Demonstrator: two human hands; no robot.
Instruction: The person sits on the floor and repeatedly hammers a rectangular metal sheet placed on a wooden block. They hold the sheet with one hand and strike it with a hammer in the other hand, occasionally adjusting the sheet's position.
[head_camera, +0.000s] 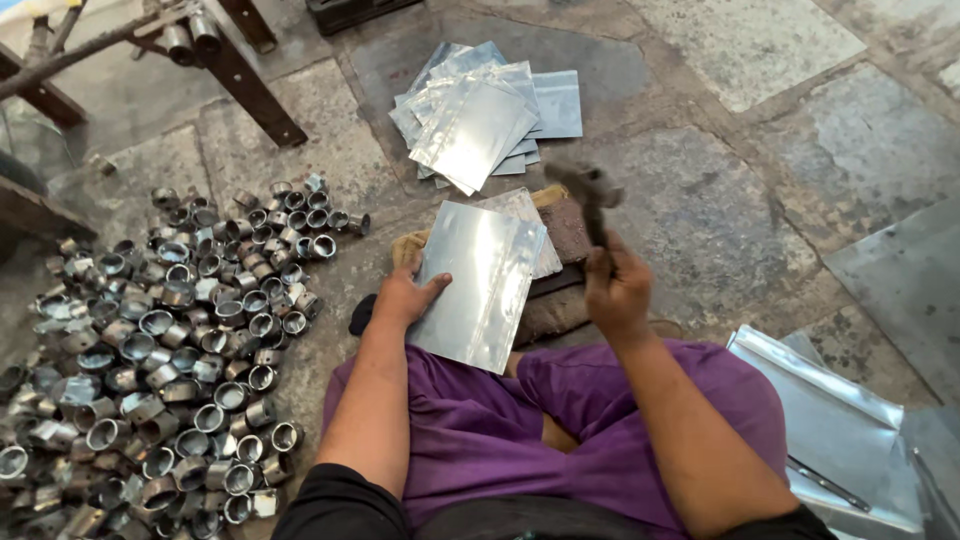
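At frame centre, left hand (405, 297) lies flat, fingers spread, palm down on left edge of shiny metal sheet (478, 285), pinning it over a brown block (566, 228). Right hand (617, 290) fisted tight round handle of hammer (590, 195), wrist cocked, hammer head raised and motion-blurred just above sheet's upper right corner. Both forearms reach forward from purple-clad lap. Stack of sheets (485, 112) upper centre; heap of metal rings (160, 350) fills left.

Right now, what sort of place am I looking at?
Probably a small sheet-metal workshop, worked on a stone floor: a heap of short metal rings, stacked cut sheets, and a hammer in the right hand.
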